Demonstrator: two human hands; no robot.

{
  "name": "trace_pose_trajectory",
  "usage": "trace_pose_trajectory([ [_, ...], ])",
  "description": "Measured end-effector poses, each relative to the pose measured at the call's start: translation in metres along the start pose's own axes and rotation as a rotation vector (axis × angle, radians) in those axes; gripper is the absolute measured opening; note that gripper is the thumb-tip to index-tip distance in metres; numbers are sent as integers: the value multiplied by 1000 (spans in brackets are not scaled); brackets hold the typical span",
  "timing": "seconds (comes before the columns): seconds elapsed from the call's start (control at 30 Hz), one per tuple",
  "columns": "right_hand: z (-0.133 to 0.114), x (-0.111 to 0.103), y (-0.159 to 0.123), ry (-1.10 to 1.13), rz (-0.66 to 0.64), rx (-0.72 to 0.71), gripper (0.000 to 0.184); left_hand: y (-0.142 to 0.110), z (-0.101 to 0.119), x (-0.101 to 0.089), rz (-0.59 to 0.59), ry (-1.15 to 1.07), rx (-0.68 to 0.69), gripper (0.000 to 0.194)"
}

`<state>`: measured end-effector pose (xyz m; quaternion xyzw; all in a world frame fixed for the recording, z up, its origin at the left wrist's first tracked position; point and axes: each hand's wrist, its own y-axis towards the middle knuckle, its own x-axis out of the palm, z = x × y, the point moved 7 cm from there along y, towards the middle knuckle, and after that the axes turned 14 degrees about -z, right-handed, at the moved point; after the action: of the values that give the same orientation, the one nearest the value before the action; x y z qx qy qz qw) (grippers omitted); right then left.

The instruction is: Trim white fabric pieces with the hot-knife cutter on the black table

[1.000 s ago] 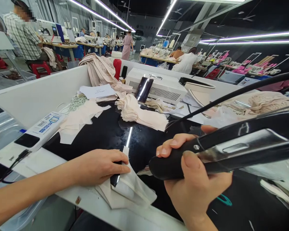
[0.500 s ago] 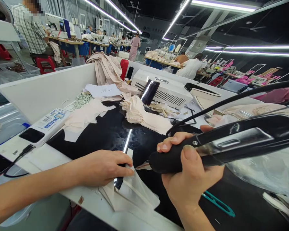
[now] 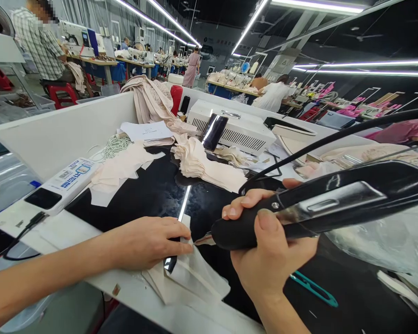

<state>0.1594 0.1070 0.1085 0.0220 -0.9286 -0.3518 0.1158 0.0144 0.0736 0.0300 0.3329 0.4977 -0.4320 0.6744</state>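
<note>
My left hand (image 3: 144,241) lies palm down on a pale fabric piece (image 3: 191,278) at the near edge of the black glossy table (image 3: 153,195), fingers together and pressing it flat. My right hand (image 3: 268,250) is wrapped round the black handle of a corded hot-cutting tool (image 3: 320,208). The tool's small metal tip (image 3: 202,240) touches the fabric just beyond my left fingertips. A black cable (image 3: 334,139) runs from the tool up to the right.
A stack of cream fabric pieces (image 3: 205,164) lies mid-table, with loose cut pieces (image 3: 120,169) to its left. A white power bank (image 3: 61,183) rests on the left ledge. Behind stand a white machine box (image 3: 237,125) and a dark phone (image 3: 214,132). Teal snips (image 3: 311,288) lie at the right. Other workers sit far off.
The tool's tip has moved slightly left towards my left fingertips. My left hand has stayed pressed on the fabric. The view has shifted a little.
</note>
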Motion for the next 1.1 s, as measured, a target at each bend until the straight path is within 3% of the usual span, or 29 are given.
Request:
trace_pose_trajectory([
  [0.23, 0, 1, -3, -49, -22, 24, 40, -2, 0, -1, -12, 31, 9, 41],
  [0.67, 4, 6, -6, 26, -45, 11, 28, -8, -2, 4, -46, 70, -2, 58],
  [1.1, 7, 13, 0, -39, -5, 55, 33, -10, -4, 6, -83, 78, -18, 56],
])
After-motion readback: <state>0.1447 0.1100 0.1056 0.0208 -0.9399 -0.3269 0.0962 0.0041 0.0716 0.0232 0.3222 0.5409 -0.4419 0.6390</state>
